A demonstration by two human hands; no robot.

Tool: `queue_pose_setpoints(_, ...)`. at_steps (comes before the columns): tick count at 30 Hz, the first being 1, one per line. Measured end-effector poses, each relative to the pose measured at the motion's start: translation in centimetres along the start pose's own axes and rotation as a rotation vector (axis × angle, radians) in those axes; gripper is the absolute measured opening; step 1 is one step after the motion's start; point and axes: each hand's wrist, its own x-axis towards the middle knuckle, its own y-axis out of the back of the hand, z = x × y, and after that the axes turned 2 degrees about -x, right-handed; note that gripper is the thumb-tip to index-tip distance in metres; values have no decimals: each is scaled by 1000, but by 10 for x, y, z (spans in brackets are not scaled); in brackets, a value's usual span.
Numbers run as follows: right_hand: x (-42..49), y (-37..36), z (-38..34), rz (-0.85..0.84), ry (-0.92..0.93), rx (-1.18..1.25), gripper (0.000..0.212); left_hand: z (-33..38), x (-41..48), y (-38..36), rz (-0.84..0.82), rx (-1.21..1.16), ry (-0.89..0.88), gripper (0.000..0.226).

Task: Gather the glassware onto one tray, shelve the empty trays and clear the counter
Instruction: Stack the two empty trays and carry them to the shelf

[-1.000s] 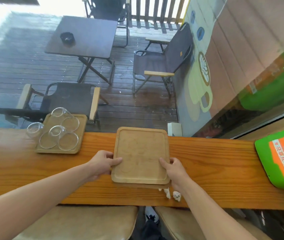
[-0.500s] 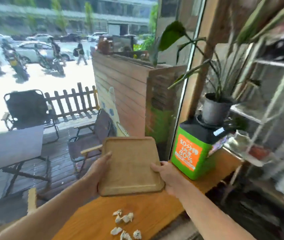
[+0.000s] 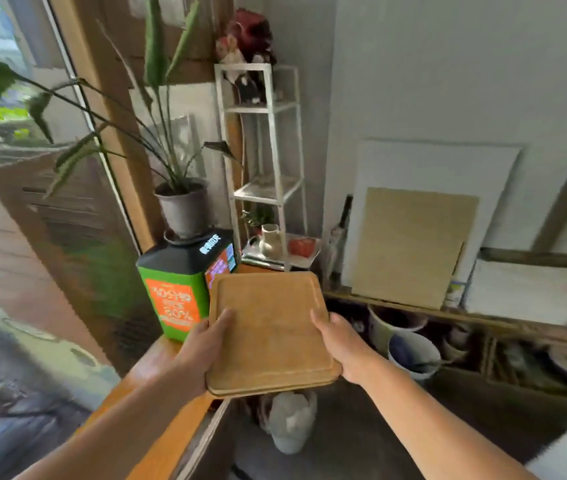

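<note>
Both hands, left [image 3: 206,344] and right [image 3: 341,344], gripped the stacked empty trays [image 3: 270,334] between them, not yet shelved.

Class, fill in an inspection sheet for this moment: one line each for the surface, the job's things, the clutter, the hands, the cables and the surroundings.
Surface: wooden counter, only its end in view, at lower left.
Job's things: empty wooden trays, seemingly two stacked, held level off the counter; no glassware in view.
Clutter: green and orange box at the counter's end with a potted plant on top.
Hands: left hand grips the stack's left edge, right hand its right edge.
Cables: nothing seen.
Surroundings: white shelf unit straight ahead; boards leaning on the wall; a low wooden rack with buckets and bowls beneath; a white bag on the floor.
</note>
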Motion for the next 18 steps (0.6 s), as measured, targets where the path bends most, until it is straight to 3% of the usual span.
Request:
queue_pose_setpoints(6,49,150,5,182,-44,-35,61,-7,54,-166,-121,87,48,39)
queue_pose_setpoints(10,86,238,-9,260,-36,-26,68,-3,89,-260,-208,86,69,53)
queue_pose_setpoints(18,197,314,-41,247,-70,-116,70,11,171,-350,-151,114,105,57)
